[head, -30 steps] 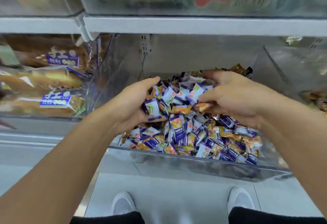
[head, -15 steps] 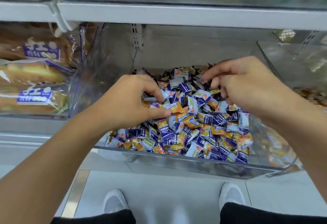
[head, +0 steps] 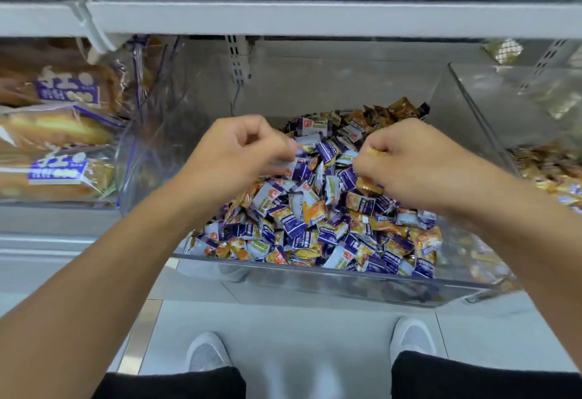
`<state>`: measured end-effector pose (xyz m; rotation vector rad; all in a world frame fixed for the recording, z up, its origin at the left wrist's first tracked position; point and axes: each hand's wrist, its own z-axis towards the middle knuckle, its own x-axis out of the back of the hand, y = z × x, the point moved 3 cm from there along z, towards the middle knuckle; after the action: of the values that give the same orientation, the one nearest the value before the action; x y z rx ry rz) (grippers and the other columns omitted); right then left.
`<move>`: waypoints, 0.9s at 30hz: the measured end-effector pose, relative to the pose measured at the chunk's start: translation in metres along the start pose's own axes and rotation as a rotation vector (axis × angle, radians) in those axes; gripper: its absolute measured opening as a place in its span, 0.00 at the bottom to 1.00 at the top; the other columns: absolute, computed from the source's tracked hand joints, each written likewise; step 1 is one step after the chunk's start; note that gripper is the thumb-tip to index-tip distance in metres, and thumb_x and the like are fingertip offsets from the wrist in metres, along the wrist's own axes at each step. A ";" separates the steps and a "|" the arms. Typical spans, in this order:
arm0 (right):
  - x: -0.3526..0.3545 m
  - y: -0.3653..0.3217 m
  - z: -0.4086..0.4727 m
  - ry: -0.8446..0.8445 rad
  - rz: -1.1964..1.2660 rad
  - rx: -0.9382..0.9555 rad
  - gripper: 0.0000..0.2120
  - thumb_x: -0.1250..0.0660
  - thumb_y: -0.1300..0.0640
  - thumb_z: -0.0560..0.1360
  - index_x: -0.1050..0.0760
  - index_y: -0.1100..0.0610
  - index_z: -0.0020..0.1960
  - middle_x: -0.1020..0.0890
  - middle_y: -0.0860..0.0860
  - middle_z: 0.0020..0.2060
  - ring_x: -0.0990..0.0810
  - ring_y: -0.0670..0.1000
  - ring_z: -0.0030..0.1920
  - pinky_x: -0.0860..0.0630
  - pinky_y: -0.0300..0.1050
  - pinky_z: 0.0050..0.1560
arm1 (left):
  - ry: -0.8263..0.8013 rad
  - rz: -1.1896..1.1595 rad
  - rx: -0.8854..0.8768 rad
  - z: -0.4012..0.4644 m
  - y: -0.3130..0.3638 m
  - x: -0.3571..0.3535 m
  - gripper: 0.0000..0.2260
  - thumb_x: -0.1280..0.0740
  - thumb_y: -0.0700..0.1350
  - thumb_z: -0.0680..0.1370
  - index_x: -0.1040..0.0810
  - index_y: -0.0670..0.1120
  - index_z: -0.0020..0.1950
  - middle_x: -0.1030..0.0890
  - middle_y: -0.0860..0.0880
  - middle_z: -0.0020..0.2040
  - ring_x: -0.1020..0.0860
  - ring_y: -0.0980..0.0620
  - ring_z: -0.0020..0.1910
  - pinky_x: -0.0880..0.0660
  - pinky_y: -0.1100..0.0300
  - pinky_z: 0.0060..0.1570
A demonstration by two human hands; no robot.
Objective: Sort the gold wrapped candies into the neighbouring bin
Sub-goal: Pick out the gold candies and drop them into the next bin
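A clear plastic bin on the shelf holds a heap of mixed candies in purple, white and orange-gold wrappers, with several brown-gold ones at its back. Both hands hover over the heap's middle with fingers curled. My right hand holds gold wrapped candies that peek out of its fist at the top and at the bottom. My left hand pinches at a pale wrapper at its fingertips; blur hides the grip. The neighbouring bin on the right holds gold candies.
Bagged bread loaves fill the clear bin to the left. A white shelf edge runs overhead with packaged goods above it. Below are the pale floor and my two white shoes.
Both hands have lifted off the heap and curled into fists near its middle. The right hand now shows gold wrappers in its grip. The camera has tilted slightly.
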<state>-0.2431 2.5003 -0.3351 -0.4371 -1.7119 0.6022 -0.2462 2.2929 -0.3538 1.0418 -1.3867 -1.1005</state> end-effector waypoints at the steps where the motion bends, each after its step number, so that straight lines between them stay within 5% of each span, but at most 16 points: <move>1: 0.000 0.000 -0.002 -0.011 0.086 0.000 0.11 0.33 0.54 0.76 0.20 0.60 0.40 0.27 0.51 0.25 0.32 0.50 0.26 0.34 0.41 0.28 | 0.026 -0.223 0.067 0.000 0.001 -0.002 0.09 0.33 0.38 0.78 0.22 0.42 0.37 0.15 0.43 0.42 0.15 0.45 0.46 0.17 0.56 0.45; 4: -0.015 -0.013 -0.008 -0.096 0.049 0.223 0.03 0.29 0.54 0.76 0.16 0.49 0.47 0.21 0.40 0.28 0.27 0.45 0.26 0.29 0.39 0.28 | 0.086 -0.598 0.188 -0.001 0.003 -0.010 0.07 0.39 0.35 0.78 0.25 0.38 0.40 0.16 0.41 0.40 0.15 0.47 0.42 0.19 0.64 0.37; 7: -0.040 -0.018 -0.011 -0.112 -0.342 0.355 0.10 0.26 0.47 0.73 0.18 0.46 0.54 0.18 0.43 0.43 0.20 0.48 0.44 0.24 0.46 0.44 | 0.138 -0.464 0.244 0.004 -0.005 -0.010 0.07 0.41 0.31 0.74 0.30 0.41 0.39 0.20 0.45 0.34 0.24 0.53 0.27 0.30 0.67 0.20; 10: -0.047 -0.021 -0.010 -0.012 -0.590 0.383 0.09 0.28 0.45 0.74 0.23 0.49 0.45 0.20 0.48 0.41 0.21 0.55 0.44 0.30 0.45 0.37 | 0.049 0.093 0.182 0.007 -0.008 -0.001 0.07 0.38 0.34 0.74 0.30 0.44 0.39 0.21 0.46 0.30 0.35 0.52 0.22 0.40 0.66 0.20; 13: -0.040 -0.016 -0.007 -0.053 -0.571 0.329 0.13 0.27 0.45 0.73 0.26 0.51 0.38 0.24 0.46 0.36 0.22 0.51 0.40 0.31 0.44 0.33 | -0.273 0.702 -0.071 0.000 -0.003 0.004 0.08 0.27 0.50 0.75 0.23 0.50 0.41 0.20 0.50 0.28 0.27 0.52 0.24 0.26 0.59 0.32; 16: -0.016 -0.012 -0.006 -0.047 -0.229 0.265 0.12 0.26 0.46 0.73 0.21 0.52 0.36 0.22 0.45 0.32 0.25 0.42 0.30 0.29 0.39 0.31 | -0.512 0.749 -0.124 -0.011 0.000 0.001 0.09 0.22 0.55 0.68 0.19 0.53 0.40 0.24 0.51 0.26 0.24 0.49 0.29 0.22 0.56 0.46; 20: 0.003 -0.001 -0.010 -0.106 0.526 -0.030 0.14 0.27 0.49 0.73 0.23 0.56 0.35 0.29 0.50 0.28 0.37 0.47 0.24 0.41 0.34 0.21 | -0.664 0.803 -0.146 -0.015 -0.009 -0.023 0.12 0.20 0.55 0.66 0.15 0.54 0.45 0.23 0.45 0.31 0.27 0.50 0.30 0.32 0.61 0.32; 23: -0.004 -0.003 -0.017 -0.219 0.983 -0.209 0.09 0.28 0.53 0.69 0.25 0.57 0.39 0.26 0.50 0.30 0.33 0.43 0.26 0.42 0.31 0.17 | -0.647 0.868 -0.192 -0.011 -0.015 -0.032 0.11 0.20 0.56 0.67 0.14 0.55 0.46 0.24 0.45 0.33 0.28 0.51 0.30 0.33 0.61 0.31; 27: -0.013 -0.005 -0.022 -0.255 1.298 -0.348 0.07 0.31 0.54 0.70 0.24 0.59 0.42 0.15 0.54 0.44 0.26 0.44 0.31 0.35 0.29 0.20 | -0.603 0.950 -0.241 -0.008 -0.019 -0.027 0.08 0.21 0.53 0.68 0.15 0.56 0.45 0.20 0.51 0.37 0.23 0.53 0.36 0.24 0.54 0.39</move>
<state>-0.2186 2.4925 -0.3384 -1.8352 -1.6036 1.2980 -0.2355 2.3151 -0.3770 -0.2029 -1.8544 -0.8179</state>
